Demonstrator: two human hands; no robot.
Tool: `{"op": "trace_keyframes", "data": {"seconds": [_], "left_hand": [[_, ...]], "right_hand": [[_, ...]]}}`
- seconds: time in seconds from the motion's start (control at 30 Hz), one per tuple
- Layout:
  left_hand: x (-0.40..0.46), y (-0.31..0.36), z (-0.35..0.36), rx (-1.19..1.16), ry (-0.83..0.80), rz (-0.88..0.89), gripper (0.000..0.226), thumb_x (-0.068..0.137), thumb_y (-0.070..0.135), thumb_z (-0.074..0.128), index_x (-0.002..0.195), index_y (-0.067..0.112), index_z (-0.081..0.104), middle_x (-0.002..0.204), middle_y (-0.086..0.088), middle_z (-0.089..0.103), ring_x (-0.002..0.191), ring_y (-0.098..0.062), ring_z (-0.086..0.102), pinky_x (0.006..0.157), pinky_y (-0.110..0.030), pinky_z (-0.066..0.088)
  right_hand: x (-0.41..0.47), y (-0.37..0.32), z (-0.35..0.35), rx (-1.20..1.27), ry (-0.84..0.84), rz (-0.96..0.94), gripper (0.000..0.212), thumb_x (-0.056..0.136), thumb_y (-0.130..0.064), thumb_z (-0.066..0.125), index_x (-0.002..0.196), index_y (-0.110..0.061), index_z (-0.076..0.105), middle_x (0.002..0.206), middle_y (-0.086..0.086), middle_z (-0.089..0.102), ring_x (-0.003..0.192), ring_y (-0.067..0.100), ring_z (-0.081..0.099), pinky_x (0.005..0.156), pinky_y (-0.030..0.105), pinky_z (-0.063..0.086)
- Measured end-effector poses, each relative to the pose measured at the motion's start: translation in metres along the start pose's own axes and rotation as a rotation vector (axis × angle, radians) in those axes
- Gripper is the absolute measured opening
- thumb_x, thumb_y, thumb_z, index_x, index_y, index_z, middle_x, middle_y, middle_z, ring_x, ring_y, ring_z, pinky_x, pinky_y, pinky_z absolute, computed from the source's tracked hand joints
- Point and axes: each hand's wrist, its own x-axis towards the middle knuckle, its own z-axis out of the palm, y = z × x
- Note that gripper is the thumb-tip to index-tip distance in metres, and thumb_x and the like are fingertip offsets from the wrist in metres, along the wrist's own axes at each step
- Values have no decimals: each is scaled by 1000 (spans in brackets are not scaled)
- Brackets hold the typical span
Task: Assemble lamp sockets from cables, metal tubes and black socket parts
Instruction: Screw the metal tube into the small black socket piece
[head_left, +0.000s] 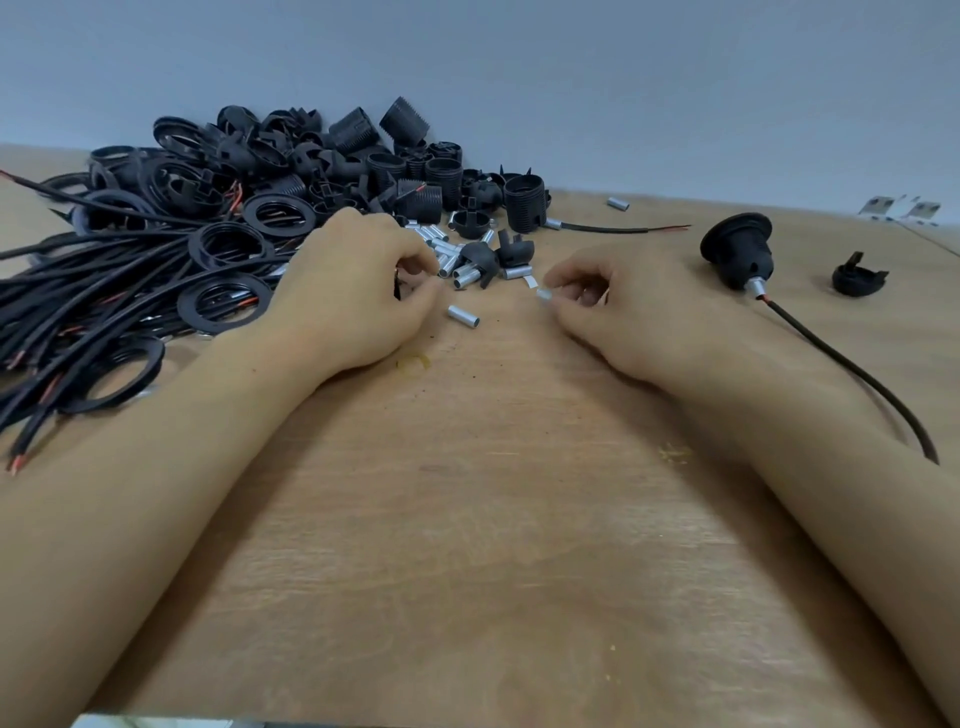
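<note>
Your right hand (618, 306) pinches a short metal tube (544, 294) between curled fingertips, just right of the lone tube (463, 315) lying on the wooden table (467, 519). Your left hand (353, 291), just left of that tube, is curled; whether it holds anything, you cannot tell. Beyond the lone tube sit the heap of black socket parts (322, 166) and cables (78, 291); well right lies an assembled socket (737, 249).

A worn wooden tabletop (467, 519) filled most of the view, its grain marked by a small yellowish stain (413, 362) just nearer the camera than the fingers. A plain pale blue-grey wall (571, 78) rose behind it. Far right of the fingers, at the tabletop's back edge, lay some small white-and-grey pieces (901, 210), too blurred to identify.
</note>
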Motion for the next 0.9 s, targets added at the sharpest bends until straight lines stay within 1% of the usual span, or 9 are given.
{"op": "trace_keyframes", "data": {"seconds": [0.1, 0.2, 0.27, 0.33, 0.5, 0.6, 0.67, 0.77, 0.9], "left_hand": [[0, 2, -1, -24, 61, 45, 15, 92, 29, 64, 99, 20, 74, 96, 2, 68, 98, -21, 53, 85, -35, 42], [-3, 9, -6, -121, 53, 152, 10, 90, 28, 69, 92, 20, 75, 84, 3, 67, 83, -16, 54, 79, -30, 43], [-7, 17, -11, -277, -75, 238, 12, 82, 31, 79, 88, 22, 75, 71, 5, 61, 65, -10, 49, 66, -23, 43], [-10, 22, -13, -269, -197, 288, 15, 78, 36, 81, 87, 25, 76, 65, 7, 57, 60, -11, 49, 62, -26, 44], [-2, 11, -12, -56, -136, 217, 13, 86, 36, 73, 93, 25, 78, 75, 7, 65, 77, -16, 51, 79, -42, 48], [-2, 10, -8, 26, 0, 215, 17, 89, 38, 69, 89, 23, 78, 77, 8, 65, 83, -20, 47, 80, -49, 43], [-4, 16, -5, -12, 78, 262, 18, 91, 35, 70, 83, 20, 76, 74, 10, 62, 79, -20, 45, 76, -47, 43], [-5, 25, 0, -80, 49, 368, 15, 89, 30, 74, 80, 17, 76, 70, 10, 60, 74, -17, 44, 72, -38, 42], [-8, 30, 4, -158, 7, 400, 17, 88, 33, 71, 82, 18, 77, 68, 9, 61, 70, -15, 48, 71, -31, 42]], "right_hand": [[5, 6, -9, 104, 192, 75, 11, 90, -18, 59, 89, -24, 68, 79, -8, 66, 83, 15, 64, 80, 31, 51], [7, 13, -8, -37, 58, 96, 14, 92, -16, 59, 99, -23, 68, 91, -8, 63, 90, 15, 61, 77, 28, 46], [7, 16, -4, -161, -37, 88, 16, 95, -18, 58, 105, -24, 68, 100, -6, 59, 89, 16, 56, 76, 29, 42], [8, 16, -3, -154, -49, 83, 15, 97, -19, 57, 107, -22, 68, 100, -7, 54, 89, 15, 52, 76, 29, 38], [7, 14, -4, -132, -55, 41, 15, 95, -17, 59, 106, -20, 69, 90, -8, 60, 86, 11, 52, 78, 28, 42], [7, 13, -5, -111, -68, 0, 15, 92, -14, 59, 104, -20, 67, 78, -18, 52, 73, 4, 50, 66, 19, 41], [7, 12, -5, -130, -100, -31, 16, 93, -13, 58, 105, -20, 65, 80, -17, 50, 75, 5, 50, 70, 22, 45], [7, 9, -5, -126, -112, -35, 18, 91, -11, 59, 105, -18, 66, 87, -10, 56, 83, 10, 54, 79, 29, 48], [7, 7, -5, -78, -46, -17, 17, 84, -10, 63, 98, -18, 68, 79, -12, 58, 73, 7, 54, 80, 34, 52]]}}
